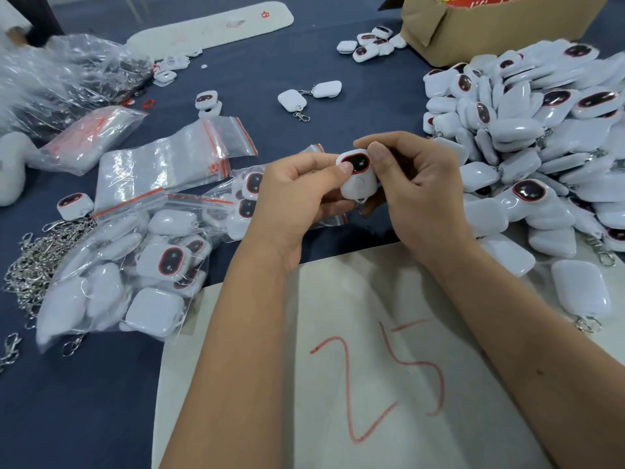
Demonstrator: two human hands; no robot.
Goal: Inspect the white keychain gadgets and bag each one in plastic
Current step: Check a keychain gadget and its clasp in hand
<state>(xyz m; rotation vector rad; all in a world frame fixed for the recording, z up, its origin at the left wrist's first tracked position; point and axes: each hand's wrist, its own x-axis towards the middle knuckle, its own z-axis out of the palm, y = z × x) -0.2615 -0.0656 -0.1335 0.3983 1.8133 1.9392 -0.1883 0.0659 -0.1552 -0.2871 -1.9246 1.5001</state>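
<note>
- A dark blue table (101,401) fills the view; its surface looks like matte cloth or felt.
- A pale sheet of paper (304,384) lies at the near edge, marked "25" in red.
- A brown cardboard box (490,32) stands at the far right corner, one flap torn open.
- A long white rounded board (216,27) lies toward the far edge, left of the box.
- The light is even and soft, with faint shadows.
</note>
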